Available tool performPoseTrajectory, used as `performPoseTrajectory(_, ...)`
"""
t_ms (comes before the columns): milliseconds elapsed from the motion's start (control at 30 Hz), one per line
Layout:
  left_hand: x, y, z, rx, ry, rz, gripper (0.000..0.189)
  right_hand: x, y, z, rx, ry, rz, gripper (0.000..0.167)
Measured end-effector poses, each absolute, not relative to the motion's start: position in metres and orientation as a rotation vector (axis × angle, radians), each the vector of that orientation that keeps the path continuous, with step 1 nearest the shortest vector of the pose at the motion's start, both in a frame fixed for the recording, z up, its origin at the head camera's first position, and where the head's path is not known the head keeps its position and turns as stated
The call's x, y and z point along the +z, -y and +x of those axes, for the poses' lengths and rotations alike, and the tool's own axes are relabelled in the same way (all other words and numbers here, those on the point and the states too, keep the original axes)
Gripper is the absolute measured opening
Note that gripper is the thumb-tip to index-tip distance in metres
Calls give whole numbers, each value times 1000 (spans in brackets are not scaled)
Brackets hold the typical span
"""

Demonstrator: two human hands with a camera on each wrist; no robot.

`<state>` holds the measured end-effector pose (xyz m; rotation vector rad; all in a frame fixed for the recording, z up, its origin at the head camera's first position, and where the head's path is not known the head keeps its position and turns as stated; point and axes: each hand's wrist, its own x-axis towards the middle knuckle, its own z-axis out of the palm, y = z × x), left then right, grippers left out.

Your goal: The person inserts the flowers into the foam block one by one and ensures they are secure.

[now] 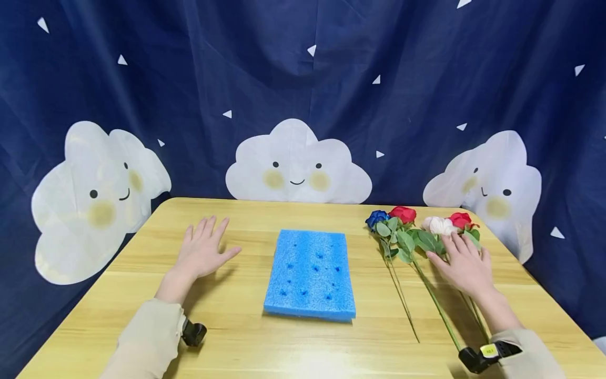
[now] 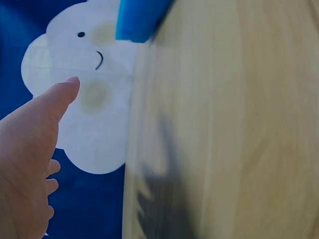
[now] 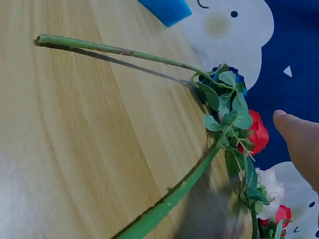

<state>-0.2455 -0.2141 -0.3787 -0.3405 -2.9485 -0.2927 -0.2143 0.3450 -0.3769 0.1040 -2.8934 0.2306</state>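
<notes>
My left hand [image 1: 202,250] hovers over the left part of the table with fingers spread and nothing in it; its shadow falls on the wood. On the right, my right hand [image 1: 466,266] is held above the artificial flowers, fingers extended, overlapping their leaves in the head view. The flowers lie in a row with blooms away from me: a blue rose [image 1: 377,219], a red rose [image 1: 403,214], a white flower [image 1: 440,226] and another red rose [image 1: 461,220]. In the middle lies a blue foam block [image 1: 310,273] with several holes in its top.
The light wooden table [image 1: 227,337] ends at a dark blue curtain [image 1: 293,63] printed with smiling white clouds. Long green stems [image 1: 437,305] stretch toward the near right side. Each wrist carries a black camera [image 1: 193,333] on a strap.
</notes>
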Motion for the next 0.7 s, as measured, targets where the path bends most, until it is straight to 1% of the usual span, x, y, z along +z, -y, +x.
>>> performPoseTrajectory(133,-376,209,-241,-356,2910,-390,87,-375,-347,-210,252,2856,114,75)
performPoseTrajectory(333,-379,197,-228,-579,2906,-489,97,-374,-350,-207,328,2730,145,68)
performPoseTrajectory(700,-379,168,-201,-929,2952,-664,102,-371,-368,-199,493,2685,111,60)
